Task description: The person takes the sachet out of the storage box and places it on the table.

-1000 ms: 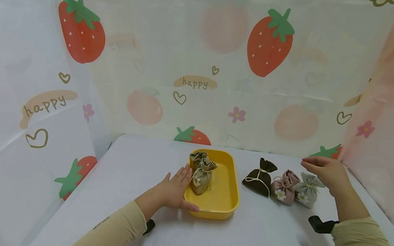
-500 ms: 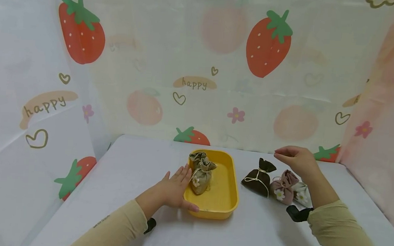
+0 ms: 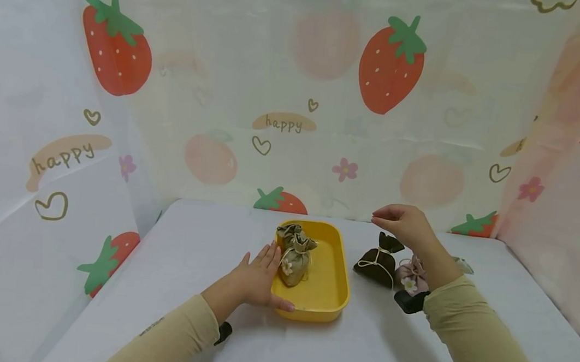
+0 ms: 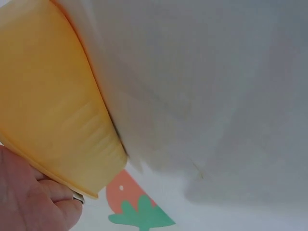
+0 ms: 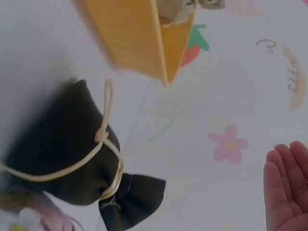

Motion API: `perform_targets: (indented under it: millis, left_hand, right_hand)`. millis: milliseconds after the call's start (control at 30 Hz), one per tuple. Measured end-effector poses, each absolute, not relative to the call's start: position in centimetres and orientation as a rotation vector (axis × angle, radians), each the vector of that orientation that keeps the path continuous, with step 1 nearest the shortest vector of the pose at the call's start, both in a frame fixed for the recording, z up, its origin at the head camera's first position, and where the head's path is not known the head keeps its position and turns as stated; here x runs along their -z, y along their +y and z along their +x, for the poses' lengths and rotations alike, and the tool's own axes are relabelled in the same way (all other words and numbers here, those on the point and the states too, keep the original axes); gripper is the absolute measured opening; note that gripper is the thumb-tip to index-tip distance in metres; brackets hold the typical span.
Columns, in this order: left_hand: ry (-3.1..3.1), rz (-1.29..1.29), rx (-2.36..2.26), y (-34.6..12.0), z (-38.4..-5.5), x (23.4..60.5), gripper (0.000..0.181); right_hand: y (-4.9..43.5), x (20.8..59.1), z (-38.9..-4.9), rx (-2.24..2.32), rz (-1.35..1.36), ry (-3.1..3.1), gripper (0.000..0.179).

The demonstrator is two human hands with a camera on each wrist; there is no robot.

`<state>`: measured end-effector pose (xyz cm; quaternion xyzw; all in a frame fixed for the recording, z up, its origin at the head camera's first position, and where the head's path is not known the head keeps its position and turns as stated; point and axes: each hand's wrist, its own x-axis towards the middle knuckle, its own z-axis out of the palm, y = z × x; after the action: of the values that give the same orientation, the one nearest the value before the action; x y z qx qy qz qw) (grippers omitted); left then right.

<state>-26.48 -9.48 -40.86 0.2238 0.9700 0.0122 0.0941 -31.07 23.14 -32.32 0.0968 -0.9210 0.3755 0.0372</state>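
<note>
My left hand (image 3: pixel 257 283) rests along the left side of the yellow tray (image 3: pixel 332 270), fingers straight at its rim and thumb along the near edge. Inside the tray, toward its left, two olive-beige drawstring pouches (image 3: pixel 296 263) sit one behind the other; the nearer carries a white flower. My right hand (image 3: pixel 406 222) hangs in the air over the black drawstring pouch (image 3: pixel 378 266), with nothing between its fingers. In the right wrist view that black pouch (image 5: pixel 67 149) shows its cream cord tied in a bow, and the right fingers (image 5: pixel 284 173) are apart from it.
To the right of the black pouch is a pink pouch (image 3: pixel 408 276) with a white flower, partly behind my right wrist. A pale grey pouch (image 3: pixel 464 265) is mostly hidden by that arm. A strawberry-patterned sheet (image 3: pixel 291 164) stands behind the white table (image 3: pixel 193 241).
My right hand has moved left, from above the pale grey pouch to above the black one. My left hand keeps its place on the tray.
</note>
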Motion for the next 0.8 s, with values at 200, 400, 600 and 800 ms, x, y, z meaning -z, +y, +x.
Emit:
perform_targets:
  millis: [200, 400, 600, 800]
  left_hand:
    - [2.884, 0.665, -0.015, -9.4, -26.5, 40.9, 0.134]
    - [2.882, 0.663, -0.036, -9.4, -26.5, 41.0, 0.134]
    - [2.878, 0.658, -0.055, -9.3, -26.4, 41.0, 0.134]
    - [2.875, 0.65, -0.059, -9.4, -26.5, 41.1, 0.134]
  right_hand:
    - [21.1, 32.4, -31.9, -1.169, 0.34, -2.805, 0.032]
    - [19.2, 32.5, -32.4, -1.209, 0.354, -2.811, 0.028]
    - [17.5, 33.0, -32.8, -1.236, 0.387, -2.828, 0.027]
    - [15.7, 33.6, -33.3, -1.239, 0.395, -2.853, 0.024]
